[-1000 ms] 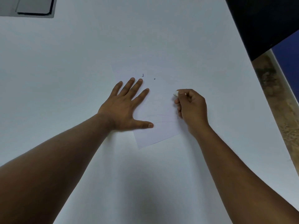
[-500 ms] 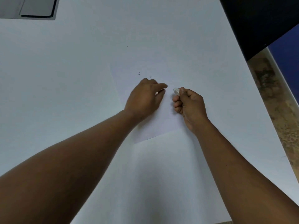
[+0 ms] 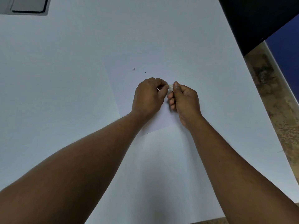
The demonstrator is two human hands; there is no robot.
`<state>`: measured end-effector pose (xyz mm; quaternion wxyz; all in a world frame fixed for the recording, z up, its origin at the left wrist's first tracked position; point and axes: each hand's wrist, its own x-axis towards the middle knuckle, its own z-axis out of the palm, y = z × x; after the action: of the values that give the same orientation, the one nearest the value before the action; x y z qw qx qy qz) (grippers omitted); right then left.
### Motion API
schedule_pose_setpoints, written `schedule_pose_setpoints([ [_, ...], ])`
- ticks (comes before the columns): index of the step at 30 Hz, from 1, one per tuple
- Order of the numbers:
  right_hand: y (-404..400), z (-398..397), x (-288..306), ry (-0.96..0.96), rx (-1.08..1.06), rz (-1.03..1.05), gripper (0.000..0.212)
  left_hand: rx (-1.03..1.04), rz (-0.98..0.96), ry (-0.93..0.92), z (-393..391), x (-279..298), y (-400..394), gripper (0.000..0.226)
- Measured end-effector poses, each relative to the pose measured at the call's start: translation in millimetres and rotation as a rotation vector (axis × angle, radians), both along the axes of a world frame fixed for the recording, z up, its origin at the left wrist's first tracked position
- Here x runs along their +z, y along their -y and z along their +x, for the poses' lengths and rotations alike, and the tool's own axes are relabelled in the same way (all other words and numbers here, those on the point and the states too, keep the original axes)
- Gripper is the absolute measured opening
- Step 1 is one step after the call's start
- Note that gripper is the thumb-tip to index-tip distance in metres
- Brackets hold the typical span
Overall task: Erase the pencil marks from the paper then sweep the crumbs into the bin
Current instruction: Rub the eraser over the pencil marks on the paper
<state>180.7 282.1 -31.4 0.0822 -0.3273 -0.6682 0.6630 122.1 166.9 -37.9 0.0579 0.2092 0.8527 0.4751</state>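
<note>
Now your left hand (image 3: 149, 96) and right hand (image 3: 184, 99) meet over the paper (image 3: 129, 88), both pinching the small white eraser (image 3: 170, 86) between fingertips. Dark crumbs (image 3: 133, 69) lie on the sheet at 11 o'clock from your knuckles. Farther toward 10 o'clock, a grey tray-like object (image 3: 27, 5) sits on the white table (image 3: 64, 62).

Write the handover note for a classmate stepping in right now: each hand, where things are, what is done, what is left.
Right hand: grips the small white eraser at its fingertips.
Left hand: fingers curled, pinching at the same eraser.
Paper: flat on the white table, under both hands.
Crumbs: a few dark bits lie on the paper beyond the hands.
Done: cannot tell whether any pencil marks remain; none are plainly visible.
Left: finish any erasing, then sweep the crumbs into the bin, which is not in view.
</note>
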Motion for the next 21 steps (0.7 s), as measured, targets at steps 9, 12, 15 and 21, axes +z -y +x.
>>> schedule_pose_setpoints([
  [9, 3, -4, 1, 0.0, -0.087, -0.042, 0.033, 0.045, -0.033, -0.04, 1, -6, -1, 0.02],
  [12, 2, -3, 0, -0.004, -0.091, -0.045, 0.032, 0.034, -0.019, -0.057, -2, -4, 5, 0.029],
  [15, 2, -2, -2, -0.013, -0.112, -0.04, 0.025, -0.037, -0.12, -0.157, -10, -6, 24, 0.039],
  [21, -1, -1, -4, -0.106, -0.14, -0.145, 0.013, -0.144, -0.352, -0.31, -18, -17, 104, 0.055],
])
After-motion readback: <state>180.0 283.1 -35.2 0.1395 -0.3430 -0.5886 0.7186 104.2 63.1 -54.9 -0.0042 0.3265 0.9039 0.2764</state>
